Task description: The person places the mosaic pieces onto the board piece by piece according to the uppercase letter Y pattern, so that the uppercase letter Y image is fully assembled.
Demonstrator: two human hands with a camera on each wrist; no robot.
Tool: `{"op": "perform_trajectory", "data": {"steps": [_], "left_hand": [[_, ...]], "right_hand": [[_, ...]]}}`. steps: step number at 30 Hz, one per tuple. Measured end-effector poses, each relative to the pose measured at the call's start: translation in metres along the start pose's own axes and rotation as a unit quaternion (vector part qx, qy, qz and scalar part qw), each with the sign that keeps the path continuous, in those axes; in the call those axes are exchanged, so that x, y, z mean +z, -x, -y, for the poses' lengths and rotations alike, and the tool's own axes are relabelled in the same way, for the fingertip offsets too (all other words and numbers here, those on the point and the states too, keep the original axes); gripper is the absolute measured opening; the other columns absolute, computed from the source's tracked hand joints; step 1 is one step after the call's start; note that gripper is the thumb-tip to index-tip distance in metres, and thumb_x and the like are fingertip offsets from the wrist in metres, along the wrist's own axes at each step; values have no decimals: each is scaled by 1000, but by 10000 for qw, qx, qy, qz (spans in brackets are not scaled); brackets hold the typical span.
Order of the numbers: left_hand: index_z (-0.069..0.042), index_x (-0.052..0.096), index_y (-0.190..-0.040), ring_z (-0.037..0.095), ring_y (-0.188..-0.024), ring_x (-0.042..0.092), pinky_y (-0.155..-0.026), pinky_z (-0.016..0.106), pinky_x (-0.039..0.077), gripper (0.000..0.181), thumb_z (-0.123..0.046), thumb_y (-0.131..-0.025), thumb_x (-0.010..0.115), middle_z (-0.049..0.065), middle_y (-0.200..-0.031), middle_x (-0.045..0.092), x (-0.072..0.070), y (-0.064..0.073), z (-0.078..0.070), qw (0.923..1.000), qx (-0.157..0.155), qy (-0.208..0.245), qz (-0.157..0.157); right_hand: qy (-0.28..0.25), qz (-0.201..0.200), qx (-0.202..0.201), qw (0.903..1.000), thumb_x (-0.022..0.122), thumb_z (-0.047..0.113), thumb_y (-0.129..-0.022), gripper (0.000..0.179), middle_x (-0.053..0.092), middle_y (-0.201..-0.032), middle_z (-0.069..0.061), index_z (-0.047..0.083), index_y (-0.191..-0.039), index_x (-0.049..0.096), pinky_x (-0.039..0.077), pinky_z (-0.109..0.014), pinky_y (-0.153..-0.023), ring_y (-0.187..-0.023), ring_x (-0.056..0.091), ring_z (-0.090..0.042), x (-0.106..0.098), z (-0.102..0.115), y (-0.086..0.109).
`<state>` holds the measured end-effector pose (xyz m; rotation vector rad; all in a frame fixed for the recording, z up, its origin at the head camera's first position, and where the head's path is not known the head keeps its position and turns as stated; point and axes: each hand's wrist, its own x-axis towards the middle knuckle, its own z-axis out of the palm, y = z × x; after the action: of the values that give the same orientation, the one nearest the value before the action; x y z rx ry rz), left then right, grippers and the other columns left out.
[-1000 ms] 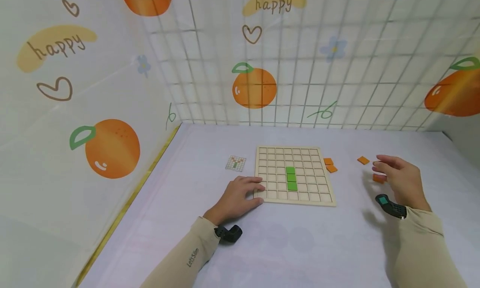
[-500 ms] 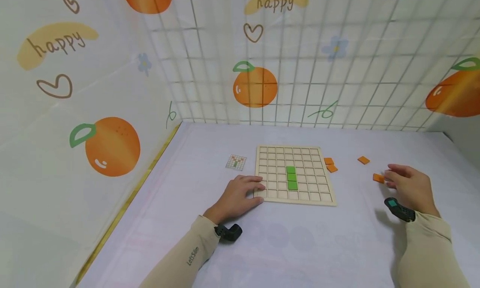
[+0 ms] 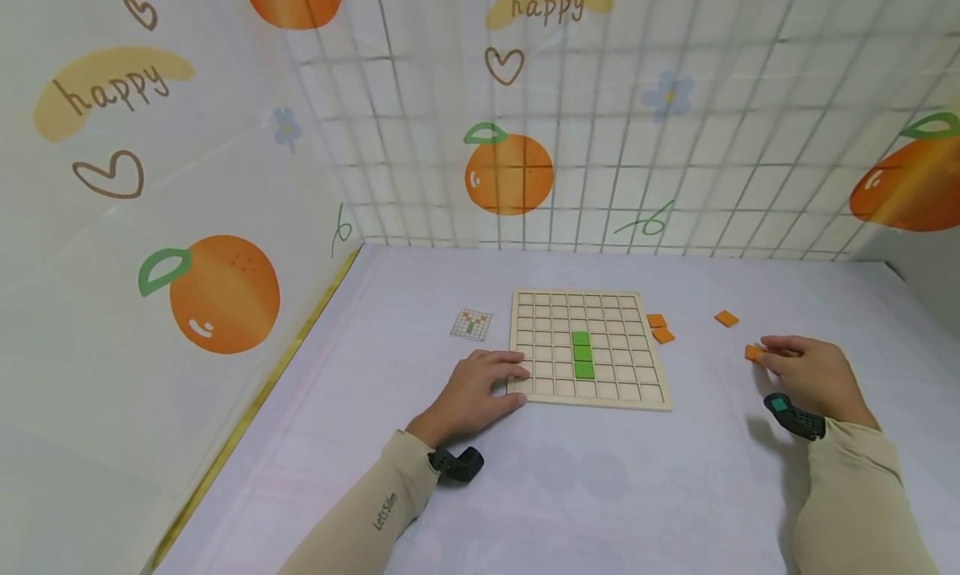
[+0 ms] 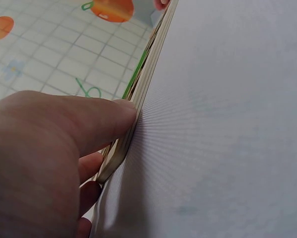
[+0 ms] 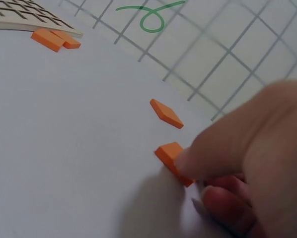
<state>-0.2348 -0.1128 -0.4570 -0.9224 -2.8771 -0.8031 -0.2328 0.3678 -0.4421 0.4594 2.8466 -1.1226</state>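
Observation:
My left hand (image 3: 477,392) rests at the near left corner of a wooden grid board (image 3: 618,397). In the left wrist view its thumb (image 4: 106,116) touches the board's front edge, and the other fingers lie along the corner. A column of three green tiles (image 3: 582,354) sits in the board's cells. On the right, my right hand (image 3: 813,381) pinches an orange tile (image 5: 171,151) at the tabletop, thumb on its face and fingers curled behind; the hand partly hides the tile. Another orange tile (image 3: 726,318) lies just beyond it.
Two orange tiles (image 3: 660,328) lie against the board's right edge. A small pattern card (image 3: 472,325) with a coloured grid lies left of the board. Behind the table (image 3: 585,492) hangs a printed curtain (image 3: 420,142) in front of a wire grid.
My right hand first drew back to the right and lower, away from the far tile, then came slightly left onto the nearer orange tile. The left hand and board have stayed put.

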Motion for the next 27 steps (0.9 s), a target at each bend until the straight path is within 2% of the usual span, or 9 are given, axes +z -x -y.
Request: {"op": "perform_trajectory", "data": {"steps": [3, 5, 12, 16, 21, 27], "left_hand": [[-24, 70, -125, 21, -132, 45, -107, 48, 34, 33, -36, -94, 68, -8, -146, 53, 0, 0, -1, 10000, 23, 13, -15], [-23, 70, -125, 21, -132, 45, -108, 48, 34, 33, -36, -94, 68, -8, -146, 53, 0, -1, -1, 10000, 35, 27, -21], [-24, 70, -126, 20, -133, 45, -107, 48, 34, 34, -37, -94, 68, -8, -147, 52, 0, -1, -1, 10000, 44, -7, -19], [-24, 70, -126, 20, -133, 44, -107, 47, 34, 34, -37, -94, 68, -9, -147, 52, 1, -1, 1, 10000, 52, -15, -39], [-24, 70, -125, 20, -132, 45, -106, 48, 34, 34, -37, -94, 68, -8, -146, 53, 2, -1, 3, 9999, 69, 11, -86], [-24, 70, -125, 20, -132, 45, -106, 47, 34, 34, -37, -94, 69, -7, -146, 53, 2, -1, 2, 10000, 37, 15, -62]], "right_hand": [[358, -27, -236, 9991, 55, 24, -101, 49, 51, -131, -35, -10, -135, 52, 43, -52, -81, -115, 41, -48, -1, 1, 2], [479, -35, -277, 9985, 56, 21, -100, 46, 53, -128, -35, -11, -132, 53, 43, -53, -82, -113, 42, -48, 0, 2, 2], [535, 32, -294, 9981, 60, 21, -99, 45, 57, -118, -33, -14, -127, 53, 46, -45, -75, -101, 49, -44, 0, 6, 1], [393, -83, -372, 9985, 62, 21, -97, 46, 55, -117, -32, -12, -127, 50, 47, -44, -74, -101, 51, -43, 2, 6, 1], [217, -415, -519, 9976, 62, 19, -96, 44, 54, -118, -31, -10, -127, 51, 44, -46, -77, -102, 50, -43, 9, 7, 2], [-181, -778, -443, 9958, 57, 25, -99, 46, 55, -123, -30, -9, -130, 53, 40, -39, -74, -106, 50, -42, 14, 10, 5]]}}
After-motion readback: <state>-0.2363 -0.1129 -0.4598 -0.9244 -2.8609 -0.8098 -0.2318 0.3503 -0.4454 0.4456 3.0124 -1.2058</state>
